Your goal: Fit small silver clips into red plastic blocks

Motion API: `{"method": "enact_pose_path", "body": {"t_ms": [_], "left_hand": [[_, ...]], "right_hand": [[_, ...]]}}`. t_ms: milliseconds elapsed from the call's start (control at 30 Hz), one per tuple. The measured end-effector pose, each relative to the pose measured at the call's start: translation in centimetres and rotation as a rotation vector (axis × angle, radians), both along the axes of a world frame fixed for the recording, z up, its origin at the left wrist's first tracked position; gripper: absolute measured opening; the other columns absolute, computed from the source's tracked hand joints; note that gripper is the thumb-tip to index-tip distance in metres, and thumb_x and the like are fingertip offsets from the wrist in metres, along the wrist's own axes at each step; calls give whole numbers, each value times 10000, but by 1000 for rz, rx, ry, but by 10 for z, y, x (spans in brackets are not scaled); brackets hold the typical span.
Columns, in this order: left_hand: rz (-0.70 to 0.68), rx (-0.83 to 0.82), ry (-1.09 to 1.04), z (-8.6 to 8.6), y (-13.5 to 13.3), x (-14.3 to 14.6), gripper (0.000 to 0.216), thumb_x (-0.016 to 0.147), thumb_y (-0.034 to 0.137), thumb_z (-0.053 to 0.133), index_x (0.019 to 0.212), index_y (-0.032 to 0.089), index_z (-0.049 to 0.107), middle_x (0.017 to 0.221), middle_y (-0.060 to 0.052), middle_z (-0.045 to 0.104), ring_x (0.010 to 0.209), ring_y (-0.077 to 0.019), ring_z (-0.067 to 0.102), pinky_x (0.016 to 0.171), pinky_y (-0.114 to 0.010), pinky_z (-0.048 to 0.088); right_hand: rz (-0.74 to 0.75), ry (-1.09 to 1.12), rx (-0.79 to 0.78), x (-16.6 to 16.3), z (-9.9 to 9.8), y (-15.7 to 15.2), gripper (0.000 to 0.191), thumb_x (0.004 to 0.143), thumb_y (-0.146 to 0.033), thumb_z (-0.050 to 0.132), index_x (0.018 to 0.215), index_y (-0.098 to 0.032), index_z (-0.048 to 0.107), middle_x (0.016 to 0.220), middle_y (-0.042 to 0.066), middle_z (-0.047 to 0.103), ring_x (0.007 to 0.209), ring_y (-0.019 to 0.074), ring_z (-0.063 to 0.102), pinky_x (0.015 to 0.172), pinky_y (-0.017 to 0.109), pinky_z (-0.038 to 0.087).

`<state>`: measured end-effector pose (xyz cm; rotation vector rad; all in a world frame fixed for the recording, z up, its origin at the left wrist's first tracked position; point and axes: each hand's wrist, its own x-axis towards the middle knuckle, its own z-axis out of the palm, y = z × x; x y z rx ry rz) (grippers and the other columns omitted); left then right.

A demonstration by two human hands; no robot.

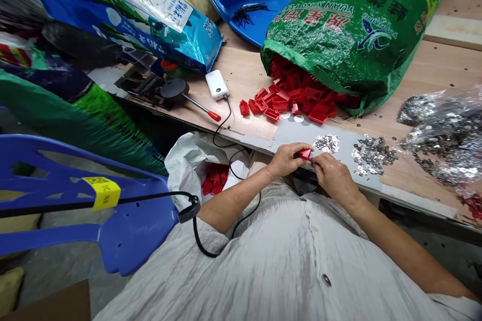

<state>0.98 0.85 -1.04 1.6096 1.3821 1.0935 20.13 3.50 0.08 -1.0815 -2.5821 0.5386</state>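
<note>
My left hand [285, 160] is closed round a small red plastic case [305, 154] at the table's front edge. My right hand [335, 176] pinches at the near end of that case; a dark tip shows between thumb and finger, too small to name. Just beyond my hands lies a pile of small silvery metal plates [327, 143]. Further right a second heap of metal plates [371, 155], some darker, is spread on the grey sheet [344, 149]. Loose red plastic cases [280, 103] spill from the mouth of a green sack [339, 35].
A blue basin [226, 7] with dark strands stands behind. To the left are a lever tool with a red-tipped handle [203, 108], a cabled white power bank [217, 84], a white bag [184, 160] of red pieces and a blue chair [139, 230]. Clear plastic bags [448, 120] of metal parts lie right.
</note>
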Motion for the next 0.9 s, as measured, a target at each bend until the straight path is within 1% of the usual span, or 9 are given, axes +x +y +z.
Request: {"method": "enact_pose_path", "body": {"t_ms": [133,267,367,433,533,600,667,733,900], "left_hand": [[10,-6,12,2,-2,2,347,706,191,737,1051,211,710,1014,-32,730,957,-188,663,927,-308,474],[38,3,-8,7,-11,2,324,705,194,744,1026,197,697,970,-24,712,914,-169,645,909,-297,471],[69,7,-47,11,-18,2,300,707,204,755,998,189,684,969,-29,696,911,-164,628,925,-306,459],[97,5,-114,15,-21,4,304,703,218,768,990,192,674,975,-31,685,920,-160,615,928,-305,454],[121,-41,-359,20,-22,8,382,705,263,787,1052,195,646,990,-30,673,914,-142,616,893,-277,458],[133,-115,-577,24,-23,13,349,736,322,775,1022,183,632,937,-20,670,859,-127,632,845,-266,466],[127,-216,-793,29,-25,17,303,753,376,768,898,166,605,869,-10,670,808,-126,651,827,-277,475],[115,-315,-974,33,-27,20,327,745,387,783,794,161,553,843,-10,677,810,-133,670,845,-290,479],[149,-464,-1221,38,-33,24,296,750,298,795,731,150,539,768,1,668,745,-109,662,839,-280,493]], "right_hand": [[2,54,-16,3,0,1,189,954,-242,467,1011,-234,647,985,79,675,875,225,646,702,341,500],[-1,106,-34,14,4,5,241,969,-276,440,1127,-236,618,1008,91,655,927,239,644,780,371,510],[-9,190,-60,22,9,7,241,973,-284,423,1143,-233,586,1083,104,652,995,246,640,833,384,504],[-21,241,-121,25,13,7,238,974,-297,421,1154,-240,566,1085,94,673,965,234,652,815,374,507],[1,260,-294,25,21,3,313,988,-332,400,1270,-255,512,914,38,713,785,193,663,734,335,511],[44,260,-368,22,25,-1,404,998,-359,384,1384,-257,447,804,3,704,720,178,653,723,322,510],[76,267,-375,19,28,-3,466,1001,-385,380,1449,-257,402,750,-12,689,710,174,648,733,318,507],[92,271,-359,16,31,-5,473,1004,-402,379,1454,-261,414,721,-19,675,683,169,637,724,310,501],[102,289,-319,13,33,-6,423,1006,-408,389,1384,-252,501,702,-20,660,643,162,625,688,293,489]]}}
